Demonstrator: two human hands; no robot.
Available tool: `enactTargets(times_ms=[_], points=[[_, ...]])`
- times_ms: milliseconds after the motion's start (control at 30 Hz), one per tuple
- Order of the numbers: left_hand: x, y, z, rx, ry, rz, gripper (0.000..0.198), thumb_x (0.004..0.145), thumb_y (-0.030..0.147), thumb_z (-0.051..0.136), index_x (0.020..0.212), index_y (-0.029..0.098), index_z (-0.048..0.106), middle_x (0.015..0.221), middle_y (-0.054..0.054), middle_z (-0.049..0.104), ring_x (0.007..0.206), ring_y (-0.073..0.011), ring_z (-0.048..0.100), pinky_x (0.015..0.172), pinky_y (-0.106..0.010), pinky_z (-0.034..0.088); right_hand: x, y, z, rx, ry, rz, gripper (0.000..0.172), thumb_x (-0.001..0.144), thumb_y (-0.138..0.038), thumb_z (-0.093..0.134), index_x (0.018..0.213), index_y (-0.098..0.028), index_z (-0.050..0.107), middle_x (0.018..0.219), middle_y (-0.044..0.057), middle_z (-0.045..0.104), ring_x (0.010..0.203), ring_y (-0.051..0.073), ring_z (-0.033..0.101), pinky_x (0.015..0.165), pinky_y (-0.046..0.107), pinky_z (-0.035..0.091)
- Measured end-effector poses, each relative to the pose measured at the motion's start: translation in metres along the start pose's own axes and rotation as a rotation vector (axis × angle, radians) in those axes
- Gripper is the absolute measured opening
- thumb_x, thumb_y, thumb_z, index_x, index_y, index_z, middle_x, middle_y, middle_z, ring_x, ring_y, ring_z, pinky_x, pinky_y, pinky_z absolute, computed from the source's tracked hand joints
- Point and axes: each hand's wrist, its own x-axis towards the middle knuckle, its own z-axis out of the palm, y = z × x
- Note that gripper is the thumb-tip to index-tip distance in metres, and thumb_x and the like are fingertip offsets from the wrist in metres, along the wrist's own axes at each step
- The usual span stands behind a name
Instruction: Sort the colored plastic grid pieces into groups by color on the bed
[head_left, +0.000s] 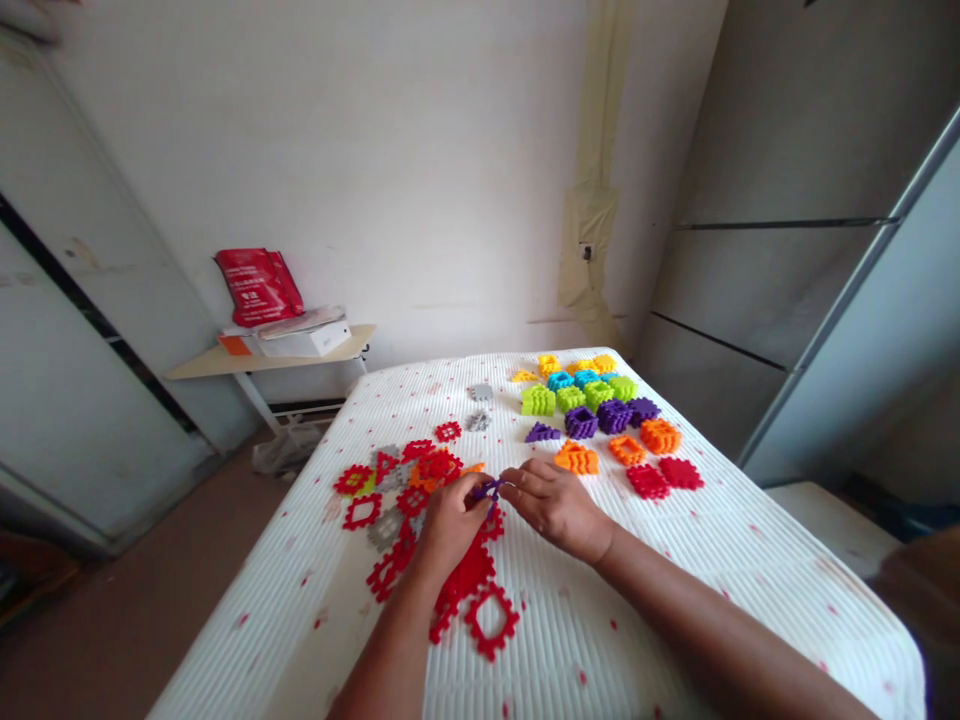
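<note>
Between my two hands is a small purple interlocking building piece (491,488), partly covered by fingers. My left hand (457,515) grips it from the left, fingers closed. From the right, my right hand (555,500) pinches the same piece. Below and left of my hands spreads a loose heap of flat notched pieces, mostly red, such as a red square frame (492,622), with some grey pieces (386,528) and a few orange ones. Past my right hand stand sorted stacks: orange triangles (576,458), purple squares (581,422), green pieces (538,401) and red squares (647,482).
A white quilted cover with red specks (675,600) lies over the table. Blue stacks (559,381), yellow pieces (549,365) and two grey pieces (480,421) sit toward the far side. Behind left, a side table (352,345) bears a red bag (259,287) and white box (307,338).
</note>
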Motion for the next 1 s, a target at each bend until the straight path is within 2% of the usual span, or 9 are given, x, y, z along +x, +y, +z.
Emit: enactTargets(times_ms=[67, 133, 233, 300, 467, 600, 800, 900, 1000], points=[[-0.001, 0.005, -0.001, -0.156, -0.019, -0.044, 0.036, 0.068, 0.018, 0.059, 0.105, 0.017, 0.059, 0.088, -0.006, 0.068, 0.077, -0.0163, 0.061, 0.072, -0.028, 0.045, -0.001, 0.003, 0.003, -0.015, -0.027, 0.006, 0.021, 0.093, -0.019, 0.044, 0.096, -0.014, 0.063, 0.1, 0.009, 0.067, 0.082, 0.016, 0.056, 0.071, 0.029, 0.049], [-0.003, 0.009, -0.003, -0.266, -0.05, -0.094, 0.046, 0.068, 0.02, 0.06, 0.113, 0.017, 0.052, 0.078, -0.002, 0.065, 0.066, -0.0134, 0.058, 0.063, -0.025, 0.043, -0.004, 0.006, 0.004, -0.04, -0.025, 0.029, 0.021, 0.093, -0.019, 0.043, 0.098, -0.015, 0.063, 0.106, 0.009, 0.065, 0.083, 0.016, 0.055, 0.071, 0.029, 0.048], [-0.006, 0.012, -0.004, -0.312, -0.108, -0.119, 0.056, 0.067, 0.022, 0.063, 0.12, 0.018, 0.044, 0.063, 0.004, 0.057, 0.056, -0.0104, 0.051, 0.056, -0.022, 0.038, -0.006, 0.006, 0.001, -0.063, -0.036, 0.047, 0.021, 0.093, -0.019, 0.044, 0.103, -0.016, 0.062, 0.116, 0.01, 0.061, 0.087, 0.017, 0.054, 0.072, 0.03, 0.047], [-0.007, 0.011, -0.004, -0.332, -0.147, -0.108, 0.059, 0.067, 0.023, 0.065, 0.122, 0.019, 0.042, 0.061, 0.006, 0.054, 0.054, -0.0094, 0.049, 0.054, -0.021, 0.036, -0.006, 0.005, 0.0, -0.044, -0.063, 0.043, 0.021, 0.094, -0.02, 0.043, 0.101, -0.017, 0.062, 0.111, 0.009, 0.063, 0.086, 0.017, 0.054, 0.072, 0.029, 0.046], [-0.006, 0.01, -0.005, -0.408, -0.158, -0.129, 0.064, 0.067, 0.028, 0.067, 0.124, 0.019, 0.038, 0.056, 0.009, 0.046, 0.048, -0.0065, 0.04, 0.048, -0.019, 0.028, -0.009, 0.002, 0.004, 0.039, -0.09, 0.08, 0.022, 0.094, -0.017, 0.041, 0.089, -0.015, 0.062, 0.085, 0.007, 0.065, 0.076, 0.015, 0.052, 0.069, 0.027, 0.043], [-0.005, 0.013, -0.006, -0.441, -0.104, -0.155, 0.064, 0.066, 0.03, 0.068, 0.122, 0.018, 0.04, 0.06, 0.006, 0.052, 0.051, -0.007, 0.042, 0.05, -0.02, 0.03, -0.014, 0.001, 0.009, 0.061, -0.113, 0.122, 0.025, 0.093, -0.016, 0.041, 0.076, -0.016, 0.059, 0.071, 0.005, 0.06, 0.067, 0.014, 0.049, 0.065, 0.026, 0.039], [-0.004, 0.012, 0.0, -0.449, -0.101, -0.19, 0.061, 0.066, 0.028, 0.067, 0.121, 0.018, 0.041, 0.059, 0.006, 0.051, 0.053, -0.0086, 0.044, 0.052, -0.021, 0.031, -0.009, -0.004, 0.003, 0.076, -0.165, 0.144, 0.021, 0.093, -0.018, 0.041, 0.082, -0.016, 0.059, 0.076, 0.006, 0.061, 0.072, 0.015, 0.05, 0.065, 0.025, 0.038], [-0.005, 0.01, 0.003, -0.453, -0.103, -0.185, 0.061, 0.066, 0.027, 0.067, 0.121, 0.018, 0.041, 0.061, 0.006, 0.053, 0.054, -0.009, 0.046, 0.053, -0.021, 0.032, -0.005, -0.006, 0.0, 0.098, -0.219, 0.135, 0.021, 0.092, -0.018, 0.043, 0.079, -0.016, 0.059, 0.071, 0.004, 0.059, 0.069, 0.014, 0.049, 0.063, 0.025, 0.038], [-0.005, 0.01, 0.003, -0.455, -0.082, -0.181, 0.062, 0.068, 0.03, 0.067, 0.123, 0.019, 0.04, 0.063, 0.004, 0.055, 0.055, -0.0099, 0.049, 0.054, -0.022, 0.036, -0.003, 0.004, -0.003, 0.109, -0.24, 0.154, 0.019, 0.09, -0.014, 0.045, 0.077, -0.016, 0.059, 0.069, 0.004, 0.059, 0.068, 0.014, 0.05, 0.063, 0.024, 0.038]])
